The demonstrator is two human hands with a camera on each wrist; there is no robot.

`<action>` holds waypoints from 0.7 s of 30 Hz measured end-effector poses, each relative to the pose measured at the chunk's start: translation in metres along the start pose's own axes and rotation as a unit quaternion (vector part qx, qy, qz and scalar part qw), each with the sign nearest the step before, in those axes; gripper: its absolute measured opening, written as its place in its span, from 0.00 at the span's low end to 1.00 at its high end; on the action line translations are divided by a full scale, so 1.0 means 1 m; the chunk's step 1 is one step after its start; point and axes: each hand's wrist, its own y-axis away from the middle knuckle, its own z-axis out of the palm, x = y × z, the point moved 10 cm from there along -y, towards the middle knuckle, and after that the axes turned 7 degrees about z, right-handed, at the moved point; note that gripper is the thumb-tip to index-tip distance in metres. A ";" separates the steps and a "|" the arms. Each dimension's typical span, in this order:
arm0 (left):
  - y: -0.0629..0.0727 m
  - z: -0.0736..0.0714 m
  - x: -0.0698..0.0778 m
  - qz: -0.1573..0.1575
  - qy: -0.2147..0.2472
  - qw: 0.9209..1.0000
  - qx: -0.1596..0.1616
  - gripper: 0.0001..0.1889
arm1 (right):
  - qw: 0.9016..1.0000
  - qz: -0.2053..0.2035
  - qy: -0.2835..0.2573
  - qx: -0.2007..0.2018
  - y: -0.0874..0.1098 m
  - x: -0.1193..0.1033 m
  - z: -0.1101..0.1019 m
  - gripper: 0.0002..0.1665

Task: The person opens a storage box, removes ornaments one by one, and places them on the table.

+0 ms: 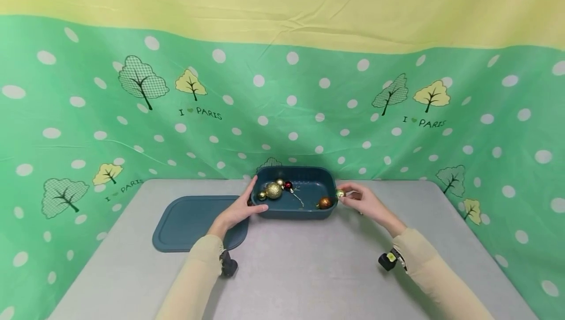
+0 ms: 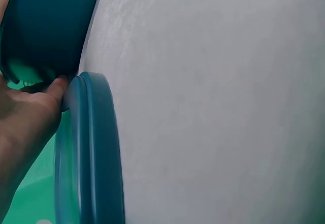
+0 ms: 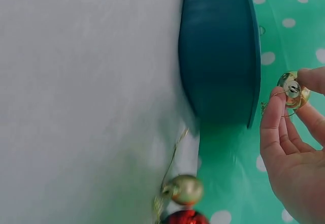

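Green dotted cloth behind grey table. Right hand nearly closed: I pinch a gold bauble between thumb and fingers, just beside right end of blue box. My left hand is spread, touching box's left end; lid left of box.

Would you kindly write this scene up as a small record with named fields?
left hand: holds the box at its left end
right hand: pinches a small gold ball near the box's right end
box: open; holds a large gold ball, a dark red ball and an orange-brown ball, among others
lid: flat on the table, left of the box
outside the box: another gold ball and a red ball, seen in the right wrist view
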 end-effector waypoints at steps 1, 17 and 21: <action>0.000 0.000 -0.001 -0.001 0.000 1.000 0.000 0.51 | 1.000 0.004 0.003 0.003 0.002 0.002 -0.002 0.19; -0.001 -0.001 -0.001 0.002 0.002 1.000 0.002 0.52 | 0.996 0.058 0.005 0.061 0.033 0.040 -0.043 0.22; 0.002 -0.001 0.001 0.002 -0.003 1.000 0.003 0.51 | 0.996 0.068 0.000 0.065 0.039 0.050 -0.052 0.22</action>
